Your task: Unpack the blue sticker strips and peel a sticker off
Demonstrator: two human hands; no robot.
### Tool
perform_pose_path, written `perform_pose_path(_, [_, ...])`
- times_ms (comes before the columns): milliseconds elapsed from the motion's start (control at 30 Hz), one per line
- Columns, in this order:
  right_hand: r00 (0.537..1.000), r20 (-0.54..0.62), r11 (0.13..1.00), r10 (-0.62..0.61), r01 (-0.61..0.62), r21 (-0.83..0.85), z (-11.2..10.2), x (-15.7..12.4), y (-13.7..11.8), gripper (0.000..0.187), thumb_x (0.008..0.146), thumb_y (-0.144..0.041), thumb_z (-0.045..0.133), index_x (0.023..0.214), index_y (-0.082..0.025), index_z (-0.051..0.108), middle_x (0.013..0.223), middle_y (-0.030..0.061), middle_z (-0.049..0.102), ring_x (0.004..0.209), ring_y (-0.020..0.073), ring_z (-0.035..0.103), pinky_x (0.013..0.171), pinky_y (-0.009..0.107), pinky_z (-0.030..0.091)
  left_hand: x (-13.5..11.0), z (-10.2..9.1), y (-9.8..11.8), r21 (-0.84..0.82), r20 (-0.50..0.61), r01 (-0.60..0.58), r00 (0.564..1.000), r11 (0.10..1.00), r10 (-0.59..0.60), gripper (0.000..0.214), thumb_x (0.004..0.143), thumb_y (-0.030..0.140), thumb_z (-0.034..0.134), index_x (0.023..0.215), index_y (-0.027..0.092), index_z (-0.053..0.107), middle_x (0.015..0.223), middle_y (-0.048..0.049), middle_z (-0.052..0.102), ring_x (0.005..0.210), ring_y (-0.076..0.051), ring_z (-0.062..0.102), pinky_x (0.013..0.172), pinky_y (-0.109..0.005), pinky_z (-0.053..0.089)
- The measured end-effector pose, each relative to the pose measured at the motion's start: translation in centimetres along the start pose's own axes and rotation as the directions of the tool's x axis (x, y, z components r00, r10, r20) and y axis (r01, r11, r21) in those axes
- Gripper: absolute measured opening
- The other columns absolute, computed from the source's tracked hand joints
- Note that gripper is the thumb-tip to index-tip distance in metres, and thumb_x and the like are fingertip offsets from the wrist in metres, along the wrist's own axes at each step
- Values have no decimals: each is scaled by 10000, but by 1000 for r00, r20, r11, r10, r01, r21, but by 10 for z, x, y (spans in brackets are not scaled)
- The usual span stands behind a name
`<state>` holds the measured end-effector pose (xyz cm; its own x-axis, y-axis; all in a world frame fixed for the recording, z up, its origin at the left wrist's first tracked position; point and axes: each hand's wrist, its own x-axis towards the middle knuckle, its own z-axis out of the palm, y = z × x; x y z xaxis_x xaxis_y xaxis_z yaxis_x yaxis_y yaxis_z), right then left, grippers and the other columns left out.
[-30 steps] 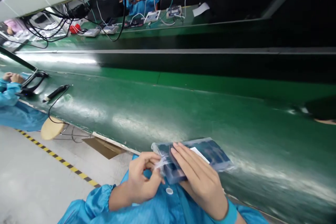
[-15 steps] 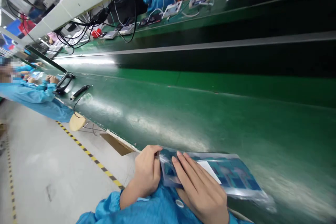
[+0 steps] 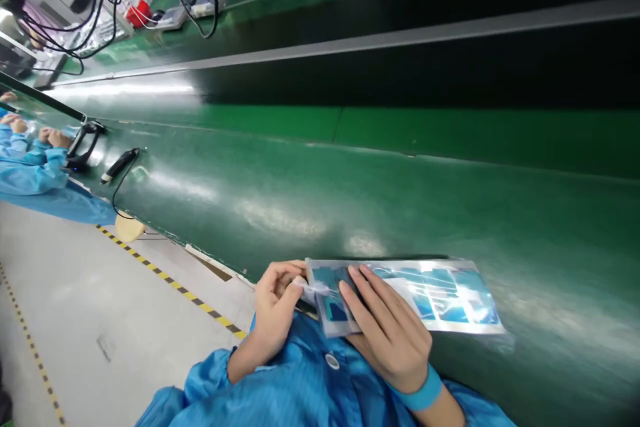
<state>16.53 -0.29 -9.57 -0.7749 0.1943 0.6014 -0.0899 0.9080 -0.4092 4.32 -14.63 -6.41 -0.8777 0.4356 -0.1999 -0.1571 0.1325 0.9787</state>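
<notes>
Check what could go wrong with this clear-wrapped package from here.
The left hand pinches a tuft of clear film at the package's near end, so a hard pull might tear the film or let it slip from the fingers. The right hand lies flat on the package while its far end reaches past both hands, so it could tip or slide onto the green conveyor belt.

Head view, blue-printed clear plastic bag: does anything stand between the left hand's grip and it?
Nothing visible does: the left hand pinches the loose film at one end of the blue-printed clear plastic bag, and the right hand lies across the bag beside it.
</notes>
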Motion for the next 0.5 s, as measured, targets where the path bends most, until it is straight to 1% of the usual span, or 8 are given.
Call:
perform_pose_path(67, [1000, -26, 1000, 2, -3, -15, 1, 2, 1, 532, 1050, -327, 468, 1497, -42, 432, 1318, 268, 584, 1294, 398, 525, 977, 512, 529, -2, 2, 7, 13, 3, -63, 998, 998, 63, 122, 892, 290, 675, 895, 168, 679, 1047, -66, 671, 995, -171, 630, 870, -259, 486])
perform_pose_path(133, [999, -31, 999, 10, -11, -33, 1, 3, 0, 540, 1031, -268, 500, 1516, -48, 404, 1336, 263, 573, 1295, 387, 527, 986, 511, 526, -5, 4, 17, 21, 3, -30, 1000, 999, 30, 167, 912, 332, 666, 898, 168, 689, 970, -51, 652, 912, -153, 599, 812, -237, 466])
perform_pose_path(200, [998, -40, 998, 48, -49, -29, -2, 6, -4, 556, 989, -191, 538, 1518, -78, 409, 1374, 239, 553, 1301, 371, 526, 1009, 517, 516, -9, 7, 30, -79, 62, 117, 992, 990, -112, 222, 893, 379, 691, 883, 158, 682, 836, -29, 628, 774, -130, 555, 713, -215, 433])
perform_pose_path(267, [991, -80, 994, 109, -109, 6, -9, 11, -12, 603, 931, -158, 582, 1511, -113, 423, 1395, 209, 546, 1294, 361, 535, 1029, 534, 506, -12, 9, 49, -233, 185, 288, 951, 929, -248, 257, 838, 386, 737, 823, 142, 659, 742, -12, 584, 696, -116, 509, 669, -207, 402])
perform_pose_path(333, [979, -134, 987, 154, -147, 63, -21, 19, -22, 643, 889, -164, 619, 1503, -132, 429, 1401, 193, 544, 1284, 358, 543, 1039, 555, 499, -16, 11, 70, -343, 330, 398, 899, 851, -287, 270, 784, 361, 763, 762, 133, 621, 701, -10, 544, 671, -115, 483, 658, -213, 387])
perform_pose_path(400, [970, -188, 984, 153, -132, 122, -35, 27, -34, 657, 881, -186, 648, 1497, -128, 427, 1411, 193, 533, 1278, 358, 548, 1036, 559, 503, -21, 11, 92, -368, 445, 426, 861, 826, -246, 293, 781, 370, 747, 726, 132, 584, 669, -9, 498, 651, -121, 454, 648, -229, 375])
perform_pose_path(433, [965, -222, 983, 137, -105, 151, -41, 30, -40, 648, 890, -204, 652, 1493, -122, 429, 1410, 193, 535, 1270, 351, 556, 1023, 542, 519, -24, 10, 102, -363, 493, 407, 847, 838, -198, 324, 793, 404, 732, 722, 133, 570, 656, -8, 475, 641, -123, 440, 641, -236, 365])
perform_pose_path(500, [947, -302, 979, 109, -49, 200, -47, 34, -48, 614, 924, -268, 640, 1481, -104, 440, 1385, 191, 557, 1234, 329, 589, 977, 487, 564, -31, 6, 119, -322, 590, 352, 801, 879, -105, 381, 808, 465, 718, 735, 135, 542, 658, -12, 465, 636, -125, 426, 628, -241, 343])
